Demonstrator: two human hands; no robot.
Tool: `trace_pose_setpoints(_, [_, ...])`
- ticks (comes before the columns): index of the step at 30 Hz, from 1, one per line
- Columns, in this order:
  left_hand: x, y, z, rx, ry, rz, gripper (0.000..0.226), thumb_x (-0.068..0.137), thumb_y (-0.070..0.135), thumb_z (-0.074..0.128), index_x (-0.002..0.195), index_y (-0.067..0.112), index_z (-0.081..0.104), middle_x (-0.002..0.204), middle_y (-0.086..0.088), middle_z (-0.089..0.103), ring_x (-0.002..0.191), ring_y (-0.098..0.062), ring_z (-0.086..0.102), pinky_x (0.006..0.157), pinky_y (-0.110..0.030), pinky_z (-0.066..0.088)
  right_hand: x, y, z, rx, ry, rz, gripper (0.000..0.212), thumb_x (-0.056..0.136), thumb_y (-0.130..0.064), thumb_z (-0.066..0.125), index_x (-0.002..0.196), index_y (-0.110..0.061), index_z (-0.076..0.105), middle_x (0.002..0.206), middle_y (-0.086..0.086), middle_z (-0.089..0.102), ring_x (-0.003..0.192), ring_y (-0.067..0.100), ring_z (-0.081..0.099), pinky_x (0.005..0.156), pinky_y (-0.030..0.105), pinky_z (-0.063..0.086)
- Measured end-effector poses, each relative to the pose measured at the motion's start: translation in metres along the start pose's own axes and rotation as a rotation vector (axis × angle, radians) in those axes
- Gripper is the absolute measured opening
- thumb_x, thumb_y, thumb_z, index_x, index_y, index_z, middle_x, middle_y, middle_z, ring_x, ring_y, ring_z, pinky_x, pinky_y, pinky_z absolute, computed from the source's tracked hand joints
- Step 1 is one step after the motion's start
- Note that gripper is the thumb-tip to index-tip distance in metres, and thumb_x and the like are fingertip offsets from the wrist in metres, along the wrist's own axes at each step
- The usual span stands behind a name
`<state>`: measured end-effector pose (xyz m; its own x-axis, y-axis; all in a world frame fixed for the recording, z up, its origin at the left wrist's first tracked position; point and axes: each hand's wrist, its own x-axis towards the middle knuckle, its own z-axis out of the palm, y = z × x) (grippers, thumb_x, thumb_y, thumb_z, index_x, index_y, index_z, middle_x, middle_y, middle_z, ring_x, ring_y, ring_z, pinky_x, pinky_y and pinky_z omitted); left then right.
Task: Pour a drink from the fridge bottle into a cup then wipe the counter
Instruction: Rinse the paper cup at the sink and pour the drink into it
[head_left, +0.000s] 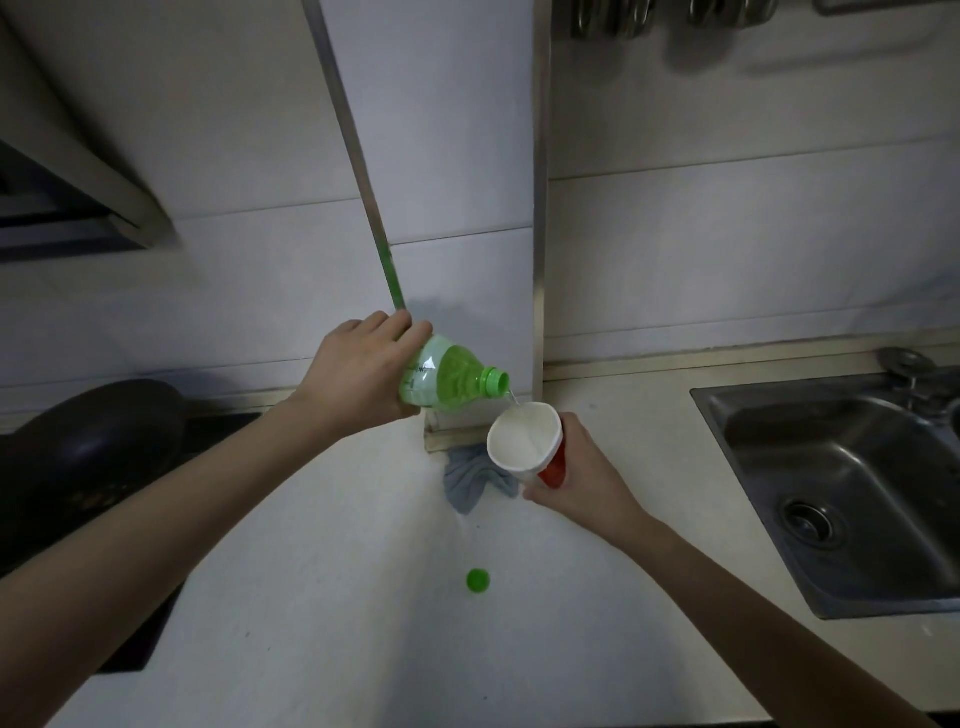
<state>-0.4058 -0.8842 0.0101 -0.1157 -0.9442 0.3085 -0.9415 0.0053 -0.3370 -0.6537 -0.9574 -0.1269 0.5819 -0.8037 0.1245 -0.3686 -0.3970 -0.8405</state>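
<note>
Step in hand: the pouring; a thin clear stream falls from the open mouth of the bottle (447, 375) into the cup (524, 437); the wiping is not yet begun.

Bottle: green plastic, tilted with the neck down toward the right, held in the air above the counter (322, 597); its mouth is just above the far rim of the cup and not touching it.

Left hand (358, 371): closed firmly around the lower body of the bottle; fingers wrapped over the top, thumb side underneath, I believe.

Cup: white inside, red lower on the outside; lifted off the counter and leaned toward the bottle; how full it is, I cannot tell.

Right hand (576, 478): closed around the bottom part of the cup; fingers clamp it from the right side.

Cap (478, 580): green, lying alone on the counter, well apart from both hands.

Cloth (470, 480): grey-blue, crumpled on the counter at the wall corner, partly behind the cup.

Next move, as I judge: bring the bottle upright slowly so the stream stops without drops; set the cup down straight; then take the cloth.

Beside: a sink (831, 467) to the right; a dark pan (88, 447) to the left.
</note>
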Motion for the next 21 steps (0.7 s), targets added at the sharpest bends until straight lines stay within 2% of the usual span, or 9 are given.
trace_pose_setpoints(5, [0.005,0.0,-0.006,0.02,-0.003,-0.005,0.074,0.048,0.043,0.088,0.109,0.014,0.058,0.093,-0.003,0.06,0.078,-0.028,0.059,0.061,-0.033,0.043,-0.004,0.005,-0.001,-0.005,-0.004,0.023,0.086,0.063,-0.028,0.084,0.133,-0.019,0.036,0.126,-0.005,0.048,0.115,0.012,0.05,0.093,0.032,0.049])
trace_pose_setpoints(14, [0.014,0.003,-0.013,0.027,0.024,0.003,0.066,0.058,0.048,0.081,0.109,0.016,0.055,0.096,-0.002,0.059,0.079,-0.026,0.058,0.063,-0.033,0.043,-0.005,0.013,-0.006,0.012,-0.003,0.043,0.085,0.063,-0.024,0.085,0.133,-0.019,0.037,0.126,-0.004,0.048,0.115,0.013,0.049,0.089,0.026,0.046])
trace_pose_setpoints(21, [0.012,0.011,-0.009,0.007,-0.01,0.006,0.068,0.054,0.046,0.084,0.109,0.015,0.056,0.094,-0.002,0.059,0.077,-0.026,0.058,0.061,-0.033,0.045,-0.005,0.017,-0.007,-0.005,-0.006,0.072,0.089,0.063,-0.027,0.085,0.136,-0.017,0.035,0.129,-0.003,0.047,0.116,0.014,0.048,0.092,0.031,0.047])
